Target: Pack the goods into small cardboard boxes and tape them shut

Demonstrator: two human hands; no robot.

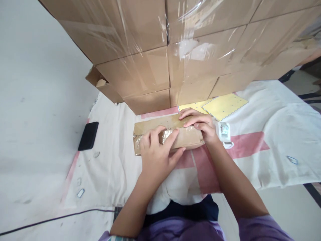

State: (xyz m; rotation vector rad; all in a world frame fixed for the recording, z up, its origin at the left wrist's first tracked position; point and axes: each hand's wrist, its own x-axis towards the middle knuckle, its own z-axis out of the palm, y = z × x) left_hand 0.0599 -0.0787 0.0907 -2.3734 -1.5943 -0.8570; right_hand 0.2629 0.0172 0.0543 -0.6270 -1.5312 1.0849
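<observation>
A flat brown cardboard parcel [150, 127] wrapped in clear tape lies on a white and pink cloth [250, 144] in front of me. My left hand [157, 152] rests on the parcel's middle, fingers stretched out and pressed flat on the tape. My right hand [200, 125] curls over the parcel's right end, fingers bent on its top edge. Just right of that hand stands a white tape dispenser [225, 131].
A tall stack of cardboard boxes [175, 50] wrapped in plastic film rises right behind the parcel. Yellow sheets [225, 105] lie at its foot. A black phone [88, 135] lies left on the floor. Small clips [292, 159] dot the cloth. A cable [50, 219] runs along the lower left.
</observation>
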